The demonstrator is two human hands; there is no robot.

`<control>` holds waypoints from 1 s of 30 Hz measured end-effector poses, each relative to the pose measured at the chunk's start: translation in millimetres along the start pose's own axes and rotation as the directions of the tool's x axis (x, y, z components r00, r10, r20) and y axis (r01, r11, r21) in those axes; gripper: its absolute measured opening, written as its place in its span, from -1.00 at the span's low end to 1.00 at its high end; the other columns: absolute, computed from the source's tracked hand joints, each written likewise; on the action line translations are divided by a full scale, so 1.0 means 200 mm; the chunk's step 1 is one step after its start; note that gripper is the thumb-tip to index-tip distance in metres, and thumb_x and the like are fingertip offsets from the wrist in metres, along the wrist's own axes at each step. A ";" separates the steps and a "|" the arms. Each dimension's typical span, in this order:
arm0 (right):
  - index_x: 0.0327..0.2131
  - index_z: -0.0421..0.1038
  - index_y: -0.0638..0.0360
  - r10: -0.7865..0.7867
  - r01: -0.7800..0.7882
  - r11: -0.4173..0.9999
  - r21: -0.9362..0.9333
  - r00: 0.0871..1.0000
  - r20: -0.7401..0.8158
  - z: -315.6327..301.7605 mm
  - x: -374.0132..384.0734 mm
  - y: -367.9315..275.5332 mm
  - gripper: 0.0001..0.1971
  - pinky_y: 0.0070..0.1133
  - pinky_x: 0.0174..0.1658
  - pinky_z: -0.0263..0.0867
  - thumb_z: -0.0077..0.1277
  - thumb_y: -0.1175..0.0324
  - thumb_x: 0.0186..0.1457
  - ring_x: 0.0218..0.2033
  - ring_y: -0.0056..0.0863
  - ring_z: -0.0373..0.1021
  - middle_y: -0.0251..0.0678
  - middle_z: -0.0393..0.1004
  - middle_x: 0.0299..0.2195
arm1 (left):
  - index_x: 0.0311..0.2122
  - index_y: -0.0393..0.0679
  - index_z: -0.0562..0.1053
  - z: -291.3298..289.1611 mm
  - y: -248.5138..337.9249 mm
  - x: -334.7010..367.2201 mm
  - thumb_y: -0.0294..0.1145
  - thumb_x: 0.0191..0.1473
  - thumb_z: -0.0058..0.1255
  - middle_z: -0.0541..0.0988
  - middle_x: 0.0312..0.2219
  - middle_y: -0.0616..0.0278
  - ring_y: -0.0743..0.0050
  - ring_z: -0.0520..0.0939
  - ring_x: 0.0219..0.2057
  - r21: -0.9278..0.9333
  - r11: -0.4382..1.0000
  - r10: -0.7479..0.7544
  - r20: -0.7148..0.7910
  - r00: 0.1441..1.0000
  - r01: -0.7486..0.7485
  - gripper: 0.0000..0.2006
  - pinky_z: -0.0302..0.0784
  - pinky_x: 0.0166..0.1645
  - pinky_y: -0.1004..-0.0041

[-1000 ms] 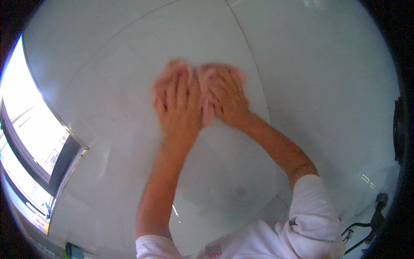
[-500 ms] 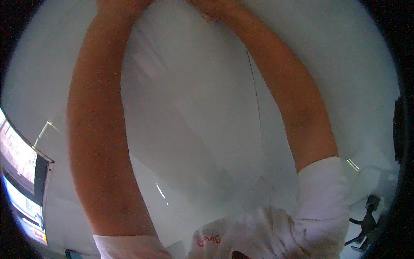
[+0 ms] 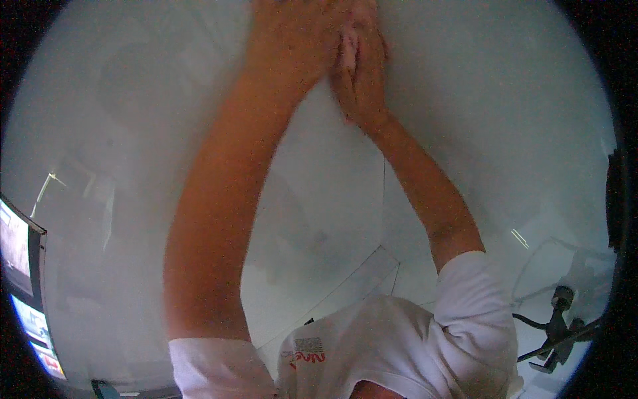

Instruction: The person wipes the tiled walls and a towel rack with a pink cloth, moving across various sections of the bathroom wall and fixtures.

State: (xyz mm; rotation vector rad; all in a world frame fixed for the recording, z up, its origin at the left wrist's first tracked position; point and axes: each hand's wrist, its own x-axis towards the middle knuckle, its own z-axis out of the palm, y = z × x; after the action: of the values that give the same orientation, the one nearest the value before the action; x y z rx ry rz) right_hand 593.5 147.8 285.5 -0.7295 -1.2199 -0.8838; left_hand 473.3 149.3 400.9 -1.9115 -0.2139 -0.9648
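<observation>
At the top of the picture my two hands meet. The back of my left hand [image 3: 292, 36] shows, its fingers running toward the right hand and partly cut off by the upper edge. My right hand [image 3: 362, 76] lies against it, fingers bent inward and thumb side toward the left hand. Between them a pinkish patch shows; whether it is skin or a small held thing I cannot make out. Both forearms stretch up from white short sleeves, over a pale, smooth surface [image 3: 312, 213].
Lit screens [image 3: 14, 246] stand along the left rim. At the lower right is a black stand-like thing with several legs [image 3: 561, 329]. A dark upright shape [image 3: 615, 199] borders the right rim. Thin dark seams cross the pale surface near my shirt [image 3: 392, 326].
Both hands have come down into view from the upper edge and now touch. My left forearm has swung to the right. The screens and the black stand sit slightly farther left.
</observation>
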 end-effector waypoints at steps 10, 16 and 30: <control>0.28 -0.14 0.23 0.519 -0.480 0.853 -0.203 0.816 0.254 -0.11 -0.72 -0.39 -0.32 -0.27 0.32 -0.33 -0.42 -0.06 0.26 0.31 -0.05 -0.17 0.02 -0.12 0.30 | 0.10 -0.15 0.36 0.10 0.48 -0.55 -0.21 0.03 -0.07 0.32 0.15 0.07 0.13 0.23 0.22 -0.222 0.973 0.017 0.304 0.953 0.054 -0.50 -0.10 0.32 0.12; 0.24 0.03 0.12 0.609 -0.750 0.662 -0.022 0.520 0.599 -0.34 -0.99 -0.57 -0.36 -0.25 0.32 -0.21 -0.18 -0.02 0.20 0.29 -0.10 -0.08 -0.11 0.01 0.26 | -0.12 -0.05 0.51 0.24 0.66 -0.92 -0.25 -0.06 -0.02 0.46 -0.03 0.03 0.11 0.35 0.11 -0.435 0.886 0.292 0.254 0.922 -0.161 -0.65 0.12 0.26 0.11; 0.13 0.13 0.35 0.142 -0.134 0.990 -0.053 0.969 0.202 -0.13 0.24 -0.36 -0.43 -0.22 0.27 -0.09 -0.03 0.32 0.06 0.25 0.03 -0.04 0.11 0.00 0.22 | 0.17 -0.02 0.27 -0.39 -0.18 0.14 -0.15 -0.12 0.16 0.33 0.14 0.19 0.19 0.22 0.23 -0.246 0.946 0.267 0.224 0.938 -0.210 -0.32 0.03 0.29 0.05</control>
State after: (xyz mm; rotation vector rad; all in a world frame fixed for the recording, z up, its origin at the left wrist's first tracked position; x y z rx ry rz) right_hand 548.1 83.7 327.5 -0.9441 -1.3191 -0.7312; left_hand 431.4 99.3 463.3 -2.2049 -0.0195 -0.5968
